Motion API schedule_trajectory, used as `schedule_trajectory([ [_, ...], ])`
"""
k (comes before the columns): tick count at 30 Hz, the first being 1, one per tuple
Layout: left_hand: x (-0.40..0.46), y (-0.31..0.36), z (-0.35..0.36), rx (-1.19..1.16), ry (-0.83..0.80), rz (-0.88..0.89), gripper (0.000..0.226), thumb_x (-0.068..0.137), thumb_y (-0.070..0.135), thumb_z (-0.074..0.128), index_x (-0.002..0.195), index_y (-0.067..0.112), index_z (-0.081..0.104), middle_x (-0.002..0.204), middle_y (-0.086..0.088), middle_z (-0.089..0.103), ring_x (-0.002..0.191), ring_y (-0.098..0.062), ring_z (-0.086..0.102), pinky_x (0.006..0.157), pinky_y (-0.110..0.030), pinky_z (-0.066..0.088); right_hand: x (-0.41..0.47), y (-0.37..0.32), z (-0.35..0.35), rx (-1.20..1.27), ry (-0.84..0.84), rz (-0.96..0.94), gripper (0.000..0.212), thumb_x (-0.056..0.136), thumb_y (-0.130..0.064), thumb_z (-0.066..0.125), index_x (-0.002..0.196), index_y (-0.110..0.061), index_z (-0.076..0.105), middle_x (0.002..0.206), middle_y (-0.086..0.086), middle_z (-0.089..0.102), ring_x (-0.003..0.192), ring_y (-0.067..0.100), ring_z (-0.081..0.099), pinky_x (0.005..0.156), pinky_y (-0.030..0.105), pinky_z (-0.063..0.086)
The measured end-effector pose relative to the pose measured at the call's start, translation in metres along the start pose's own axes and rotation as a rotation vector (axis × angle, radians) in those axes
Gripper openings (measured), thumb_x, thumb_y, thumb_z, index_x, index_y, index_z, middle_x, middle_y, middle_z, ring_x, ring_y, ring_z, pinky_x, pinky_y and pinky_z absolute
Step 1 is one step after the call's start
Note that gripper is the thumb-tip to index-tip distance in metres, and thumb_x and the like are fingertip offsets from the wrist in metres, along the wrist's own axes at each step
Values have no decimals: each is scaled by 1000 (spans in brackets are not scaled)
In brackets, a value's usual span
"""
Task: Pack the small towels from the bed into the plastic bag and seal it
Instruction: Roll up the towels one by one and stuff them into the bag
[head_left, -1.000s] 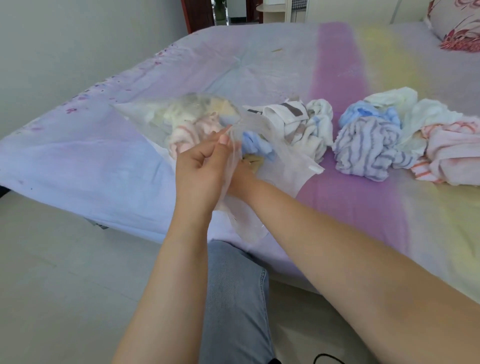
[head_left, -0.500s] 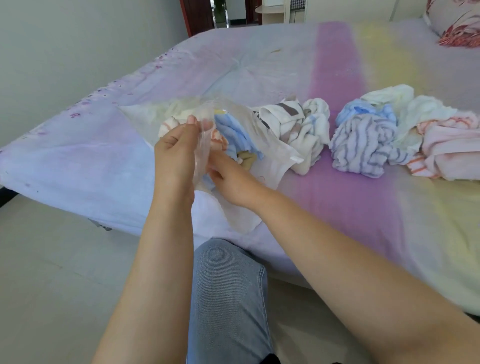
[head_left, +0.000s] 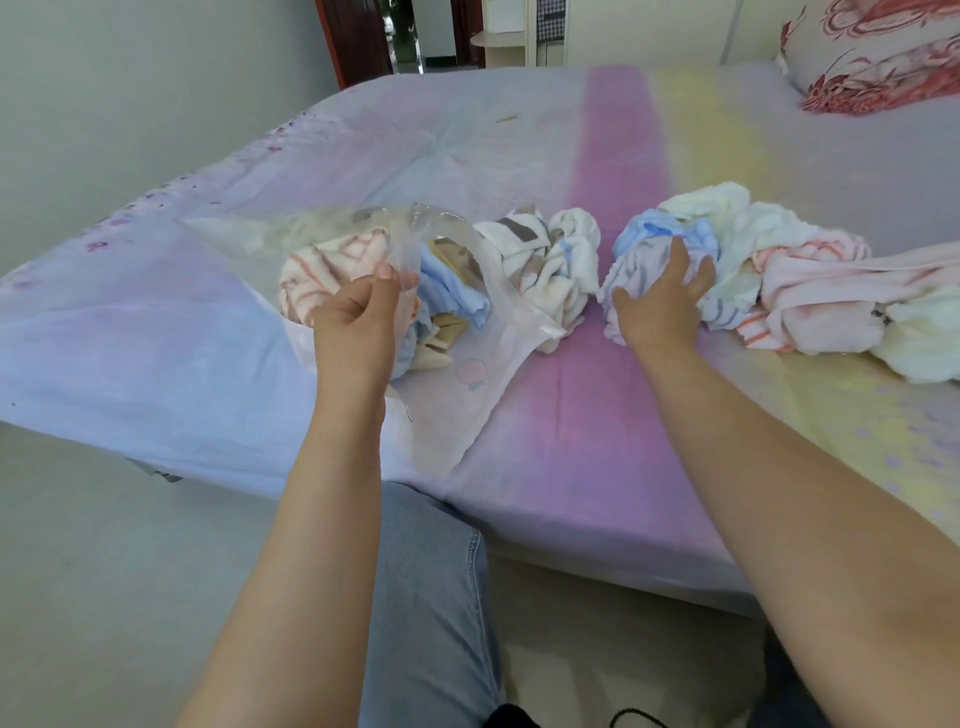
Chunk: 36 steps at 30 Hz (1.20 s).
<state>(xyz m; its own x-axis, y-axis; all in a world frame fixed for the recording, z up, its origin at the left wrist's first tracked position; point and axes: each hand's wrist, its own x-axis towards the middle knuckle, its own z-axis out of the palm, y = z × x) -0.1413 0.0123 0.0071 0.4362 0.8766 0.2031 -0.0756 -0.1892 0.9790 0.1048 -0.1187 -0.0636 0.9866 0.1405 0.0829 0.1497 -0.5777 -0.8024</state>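
- Towels are what I am packing, and several already sit inside the plastic bag (head_left: 467, 374), which lies on the bed (head_left: 571, 467) close to its near edge, mouth turned toward me and to the right.
- My knee in blue jeans (head_left: 431, 597) shows nearest of all, below the bed edge, between my two forearms.
- My left hand (head_left: 358, 317) pinches the upper lip of the bag between thumb and curled fingers, lifting that clear film so the mouth gapes.
- Inside the bag I see a white towel with red stripes (head_left: 322, 265) on the left, a light blue towel (head_left: 457, 291) at the mouth, and a tan one (head_left: 441, 338) under it.
- My right hand (head_left: 660, 291) lies on the striped lilac towel (head_left: 717, 306) to the right of the bag, fingers spread and bent over its top; whether they have truly closed round it I cannot tell.
- Between bag and right hand sits a crumpled white towel with brown patches (head_left: 540, 260), touching the bag's far right edge.
- Just beyond my right hand lie a blue towel (head_left: 654, 228) and a white towel (head_left: 737, 218), with a pink striped towel (head_left: 810, 291) and a cream one (head_left: 919, 338) further right.
- Far right, a red-patterned pillow (head_left: 872, 57) rests at the head of the bed.
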Motion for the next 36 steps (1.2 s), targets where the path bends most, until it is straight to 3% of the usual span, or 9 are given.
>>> schedule_trajectory([
  [6, 0, -5, 3, 11, -9, 17, 31, 99, 30, 52, 79, 15, 68, 83, 5, 70, 81, -7, 61, 79, -25, 47, 1, 26, -7, -423, -262, -121, 55, 92, -31, 51, 142, -13, 38, 144, 12, 44, 133, 34, 41, 107, 44, 34],
  [10, 1, -8, 1, 6, -12, 4, 32, 98, 32, 53, 76, 17, 70, 85, 3, 70, 86, -9, 63, 85, -30, 48, -40, 5, -19, -490, -386, -332, 44, 89, -43, 33, 98, -8, 59, 96, 1, 58, 104, 16, 50, 89, 33, 33],
  [14, 0, -10, 3, -6, -6, -9, 31, 98, 33, 54, 74, 22, 72, 87, 8, 72, 87, -9, 63, 86, -28, 49, -83, -18, -27, -572, -596, -578, 28, 70, -33, 60, 93, -20, 70, 107, -3, 66, 101, 15, 59, 84, 28, 43],
  [18, 1, -9, 1, -13, -4, 7, 27, 96, 35, 55, 81, 14, 65, 89, 0, 61, 84, -12, 55, 81, -29, 43, -118, -32, -21, -577, -523, -601, 33, 77, -41, 60, 107, -28, 62, 129, 3, 47, 124, 26, 41, 86, 31, 34],
  [21, -3, -6, -2, -3, -11, 6, 28, 98, 32, 55, 82, 13, 68, 88, 4, 65, 81, -6, 59, 79, -23, 46, -123, -14, -5, -690, -736, -491, 78, 69, -56, 66, 137, -50, 29, 159, -3, -11, 146, 38, -6, 109, 55, 25],
  [23, -6, -3, -6, 12, -22, 12, 27, 98, 30, 55, 82, 20, 75, 87, 7, 72, 83, -2, 65, 81, -21, 50, -120, 9, 4, -682, -814, -408, 90, 67, -55, 68, 139, -58, 13, 156, -2, -30, 145, 43, -6, 113, 58, 20],
  [28, -8, 7, -13, 40, -49, 1, 25, 98, 32, 55, 85, 25, 76, 83, 11, 74, 83, 1, 68, 83, -20, 53, -123, 18, -7, -580, -607, -497, 61, 84, -44, 55, 140, -35, 34, 152, 2, 32, 138, 27, 26, 106, 37, 29],
  [34, -5, 11, -17, 106, -110, 32, 33, 101, 30, 49, 82, 13, 69, 77, 0, 64, 62, -3, 55, 59, -13, 44, -158, -43, -37, 111, -1009, -532, 65, 71, -32, 80, 125, -42, 45, 126, -17, 56, 116, 7, 56, 98, 26, 46],
  [36, -4, 12, -19, 123, -125, 36, 42, 101, 29, 49, 80, -5, 62, 69, -9, 46, 58, -14, 41, 52, -23, 34, -168, -61, -13, 212, -891, -682, 60, 74, -30, 77, 127, -38, 48, 127, -11, 54, 114, 8, 55, 96, 28, 46],
])
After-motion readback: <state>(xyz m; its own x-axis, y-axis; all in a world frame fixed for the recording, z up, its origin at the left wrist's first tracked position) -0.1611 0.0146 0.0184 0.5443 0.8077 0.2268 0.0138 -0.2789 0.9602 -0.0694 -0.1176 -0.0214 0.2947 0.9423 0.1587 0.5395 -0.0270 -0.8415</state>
